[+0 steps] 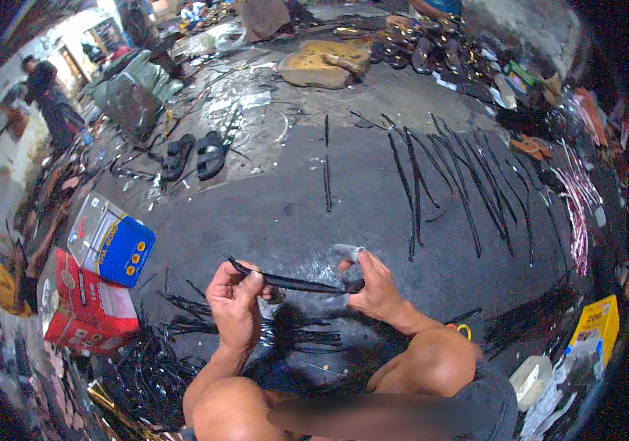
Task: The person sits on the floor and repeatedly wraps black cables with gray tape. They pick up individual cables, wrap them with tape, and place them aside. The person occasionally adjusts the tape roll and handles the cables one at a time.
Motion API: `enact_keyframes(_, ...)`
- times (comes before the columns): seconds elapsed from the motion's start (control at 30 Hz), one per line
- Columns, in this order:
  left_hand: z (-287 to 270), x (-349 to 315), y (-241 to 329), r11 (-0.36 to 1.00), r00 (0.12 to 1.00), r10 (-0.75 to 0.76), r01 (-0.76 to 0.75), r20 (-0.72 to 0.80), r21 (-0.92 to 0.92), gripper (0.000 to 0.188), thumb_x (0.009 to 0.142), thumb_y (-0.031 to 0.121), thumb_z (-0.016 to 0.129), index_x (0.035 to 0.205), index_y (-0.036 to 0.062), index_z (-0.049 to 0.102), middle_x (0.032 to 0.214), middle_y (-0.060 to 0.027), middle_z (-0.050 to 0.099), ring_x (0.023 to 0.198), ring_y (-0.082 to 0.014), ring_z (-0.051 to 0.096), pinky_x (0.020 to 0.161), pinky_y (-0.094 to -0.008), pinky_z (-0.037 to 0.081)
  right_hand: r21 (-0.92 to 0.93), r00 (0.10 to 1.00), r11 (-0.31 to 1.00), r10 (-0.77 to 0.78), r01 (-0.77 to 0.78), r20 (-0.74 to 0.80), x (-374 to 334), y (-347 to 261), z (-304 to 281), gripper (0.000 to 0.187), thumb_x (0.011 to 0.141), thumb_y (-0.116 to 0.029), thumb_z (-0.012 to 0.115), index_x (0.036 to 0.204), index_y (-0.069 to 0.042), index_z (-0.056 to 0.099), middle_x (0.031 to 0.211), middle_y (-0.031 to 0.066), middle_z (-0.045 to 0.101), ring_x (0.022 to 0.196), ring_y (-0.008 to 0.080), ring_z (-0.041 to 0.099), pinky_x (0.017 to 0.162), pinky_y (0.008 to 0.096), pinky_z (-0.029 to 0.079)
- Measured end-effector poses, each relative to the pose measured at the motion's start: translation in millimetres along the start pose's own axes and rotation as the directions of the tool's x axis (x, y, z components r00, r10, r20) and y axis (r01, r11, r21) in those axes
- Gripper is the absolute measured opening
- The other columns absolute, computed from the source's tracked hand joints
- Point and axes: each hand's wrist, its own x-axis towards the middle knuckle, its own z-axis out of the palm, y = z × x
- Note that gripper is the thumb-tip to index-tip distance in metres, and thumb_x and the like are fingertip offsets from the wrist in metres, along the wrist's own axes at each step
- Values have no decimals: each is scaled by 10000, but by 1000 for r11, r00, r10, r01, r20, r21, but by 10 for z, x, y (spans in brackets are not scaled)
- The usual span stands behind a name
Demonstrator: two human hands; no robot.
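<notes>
A narrow black strap [296,283] is stretched roughly level in front of my knees. My left hand [235,300] pinches one end between thumb and fingers, and a short tip sticks out past them. Around the other end my right hand [379,290] is closed; a pale grey wrapping or cloth [348,251] shows by its fingers. Beneath my hands a dark floor sheet [233,213] has a whitish, shiny patch. More loose black strips [314,336] lie close below my left hand. One single strip [327,169] lies farther off, left of a spread of several long strips [469,176].
On the left, a blue-and-silver tin [119,242] stands against a red box [90,309]. Black sandals [211,156] sit beyond. A yellowish block [322,62] is at the back. To the right are pink strips [577,206] and a yellow box [597,323]. A person [55,106] stands far left.
</notes>
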Motion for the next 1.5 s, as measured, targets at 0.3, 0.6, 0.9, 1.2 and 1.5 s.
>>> enact_keyframes(0.3,46,219,380,984,998,61,-63,20,169,63,868,11,639,908,29,593,781,-29,612,632,-111,594,585,-255,501,186,879,877,385,-444,283,-506,638,653,856,632,-147,816,1322,60,353,1052,156,619,906,237,631,797,372,516)
enact_keyframes(0.6,-850,898,515,984,927,177,-168,-332,55,85,888,69,644,839,64,575,699,-8,561,586,-110,566,526,-238,453,316,928,906,342,-283,-149,-508,588,94,534,923,-350,563,1286,0,386,776,22,560,720,175,560,666,327,452)
enact_keyframes(0.9,-2019,1741,1698,723,592,676,-422,-438,546,207,863,57,668,1058,65,596,837,-20,634,659,-93,595,531,-222,502,-573,411,275,903,-772,-121,-1552,1161,-752,666,836,-292,646,1368,-37,338,1018,216,650,964,429,613,800,512,480)
enact_keyframes(1.2,-448,1730,1004,540,893,403,-409,201,735,129,885,80,630,995,54,693,863,-8,674,705,-66,608,535,-199,481,19,897,928,365,-373,-250,-474,822,-687,649,790,-148,695,1358,2,420,1314,175,515,1211,319,517,1012,414,423)
enact_keyframes(1.5,761,214,-413,805,915,75,-291,397,517,355,815,-15,704,1140,31,569,855,-18,639,688,-54,569,602,-205,471,485,996,872,-33,69,-83,318,-178,-175,687,637,-117,746,1279,-12,527,1127,138,616,1072,285,607,936,386,465)
